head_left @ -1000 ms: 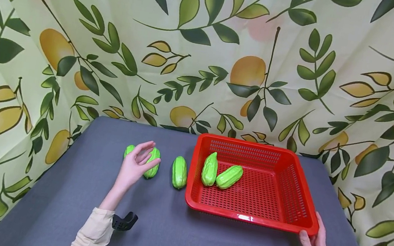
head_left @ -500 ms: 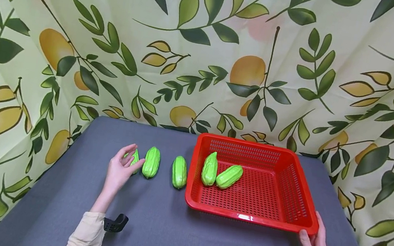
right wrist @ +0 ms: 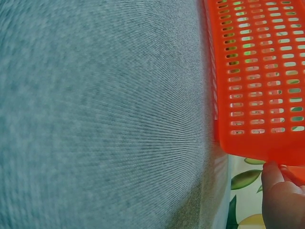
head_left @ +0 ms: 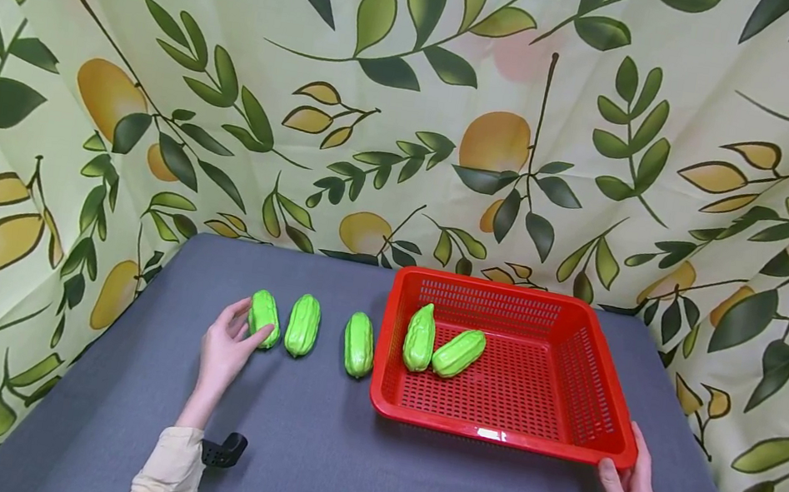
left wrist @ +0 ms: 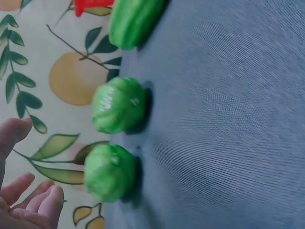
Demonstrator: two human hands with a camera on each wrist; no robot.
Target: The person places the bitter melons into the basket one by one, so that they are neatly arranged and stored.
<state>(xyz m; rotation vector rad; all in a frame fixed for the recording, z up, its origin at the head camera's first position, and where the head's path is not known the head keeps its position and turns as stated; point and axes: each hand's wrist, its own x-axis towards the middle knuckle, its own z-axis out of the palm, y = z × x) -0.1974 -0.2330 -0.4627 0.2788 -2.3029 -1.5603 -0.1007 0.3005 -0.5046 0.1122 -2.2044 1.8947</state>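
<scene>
My left hand [head_left: 224, 350] reaches to the leftmost green ribbed gourd [head_left: 266, 314], its thumb and fingers spread on either side of it in the head view. In the left wrist view a gap shows between the fingertips [left wrist: 56, 191] and that gourd [left wrist: 109, 172]. A second gourd [head_left: 303, 326] lies just right of it, and a third [head_left: 359, 345] lies beside the basket. The red plastic basket [head_left: 489, 435] holds two more gourds, one upright-lying [head_left: 419, 339] and one slanted [head_left: 458, 353]. My right hand [head_left: 635, 490] grips the basket's near right corner, thumb in front.
A blue-grey cloth [head_left: 405, 491] covers the table. Behind and at both sides hangs a curtain [head_left: 413, 114] printed with leaves and fruit. A black band [head_left: 224, 451] sits on the left wrist over a cream sleeve [head_left: 170, 467].
My left hand has moved left, past the second gourd to the leftmost one, uncovering both. My right hand and the basket stay where they were.
</scene>
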